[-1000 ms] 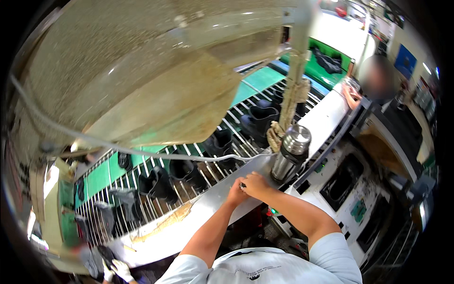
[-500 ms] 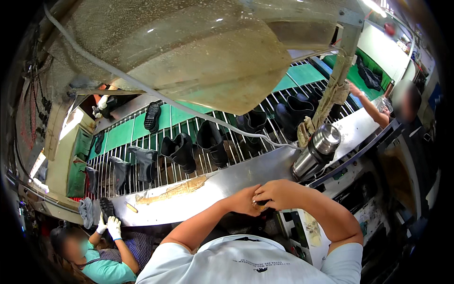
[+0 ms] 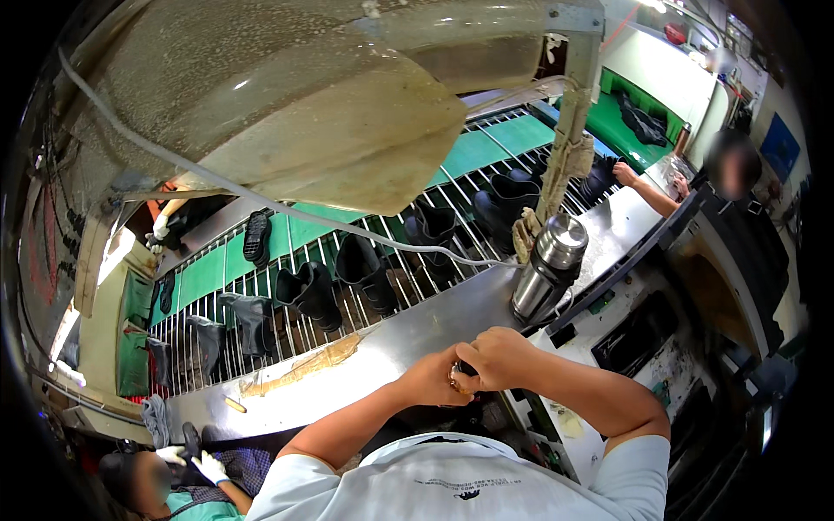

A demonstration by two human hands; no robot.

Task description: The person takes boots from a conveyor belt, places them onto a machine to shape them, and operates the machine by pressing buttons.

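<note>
My left hand (image 3: 433, 379) and my right hand (image 3: 499, 357) meet in front of my chest, over the near edge of the metal ledge. Both have their fingers curled. Between them shows a small dark thing with a gold-coloured part (image 3: 454, 377); the fingers cover too much of it to tell its kind. Just beyond my right hand, a steel thermos flask (image 3: 551, 268) stands on the ledge (image 3: 382, 347). Past the ledge, black boots (image 3: 365, 273) and grey boot-shaped pieces (image 3: 250, 321) rest among the metal bars of a conveyor.
A cloudy plastic hood (image 3: 347, 113) and a grey cable (image 3: 217, 178) hang over the conveyor. A taped post (image 3: 566, 148) rises beside the flask. One co-worker wearing white gloves (image 3: 209, 467) is at lower left; another reaches a bare arm (image 3: 650, 193) to a boot at right.
My view has shifted, so the conveyor and flask appear farther left. My hands remain together, with the fingers slightly repositioned. The co-worker's hand at right now touches a dark boot.
</note>
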